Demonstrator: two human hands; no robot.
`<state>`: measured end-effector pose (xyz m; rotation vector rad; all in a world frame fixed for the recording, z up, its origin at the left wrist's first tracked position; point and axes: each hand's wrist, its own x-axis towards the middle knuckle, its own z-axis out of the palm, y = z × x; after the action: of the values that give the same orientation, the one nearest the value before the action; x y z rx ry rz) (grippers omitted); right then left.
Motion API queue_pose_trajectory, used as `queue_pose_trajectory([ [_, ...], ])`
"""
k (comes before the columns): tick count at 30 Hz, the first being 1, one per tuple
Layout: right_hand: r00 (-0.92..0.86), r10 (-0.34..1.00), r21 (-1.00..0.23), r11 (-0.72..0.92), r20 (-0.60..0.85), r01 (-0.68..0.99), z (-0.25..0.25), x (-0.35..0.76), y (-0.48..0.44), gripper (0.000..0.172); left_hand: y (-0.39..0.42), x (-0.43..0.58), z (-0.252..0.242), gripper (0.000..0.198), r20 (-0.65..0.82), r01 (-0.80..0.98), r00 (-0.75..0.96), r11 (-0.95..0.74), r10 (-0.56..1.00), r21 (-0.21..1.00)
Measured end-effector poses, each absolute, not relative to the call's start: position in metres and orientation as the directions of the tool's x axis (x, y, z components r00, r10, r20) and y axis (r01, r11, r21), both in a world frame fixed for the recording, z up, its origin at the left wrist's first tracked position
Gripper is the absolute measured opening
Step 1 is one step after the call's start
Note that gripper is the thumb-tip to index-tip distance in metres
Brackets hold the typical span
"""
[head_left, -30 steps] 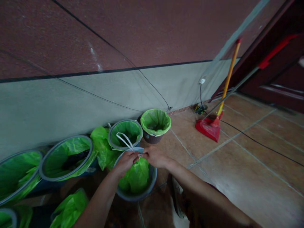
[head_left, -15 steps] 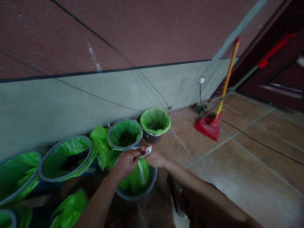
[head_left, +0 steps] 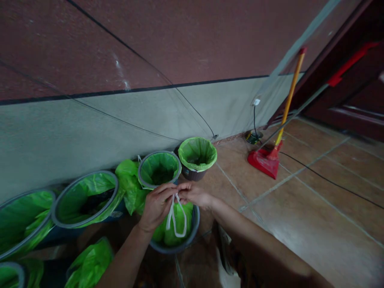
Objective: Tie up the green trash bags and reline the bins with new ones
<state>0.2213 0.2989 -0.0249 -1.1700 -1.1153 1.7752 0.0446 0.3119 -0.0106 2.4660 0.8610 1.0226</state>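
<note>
My left hand (head_left: 158, 203) and my right hand (head_left: 193, 193) meet above a grey-rimmed bin (head_left: 194, 230), fingertips pinched together. Between them they grip a white drawstring (head_left: 183, 220), whose loop hangs down over the green trash bag (head_left: 169, 232). The bag sits gathered inside the bin, its top partly hidden behind my hands. Just beyond stands a second bin (head_left: 179, 173) lined in green, and right of it a dark bin (head_left: 192, 174) with a pale green liner folded over its rim.
More lined bins (head_left: 57, 218) line the wall on the left. A loose green bag (head_left: 127, 176) bulges between two of them; another green bag (head_left: 91, 262) is at lower left. Right of these, a red dustpan (head_left: 264, 163) and a yellow-handled broom (head_left: 289, 100) stand near a cable (head_left: 330, 180) on the tiles.
The white drawstring was bunched up between my fingers; now its loop dangles below them. My hands have drawn closer together, both still over the same bin.
</note>
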Motion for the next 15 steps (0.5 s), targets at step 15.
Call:
queue_pose_trajectory([
  [15,-0.077,0.918,-0.853,-0.391,-0.389,-0.347,-0.005,0.228,0.304,0.028,0.321,0.043,-0.014,0.019,0.247,0.315,0.318,-0.348,0.915,0.883],
])
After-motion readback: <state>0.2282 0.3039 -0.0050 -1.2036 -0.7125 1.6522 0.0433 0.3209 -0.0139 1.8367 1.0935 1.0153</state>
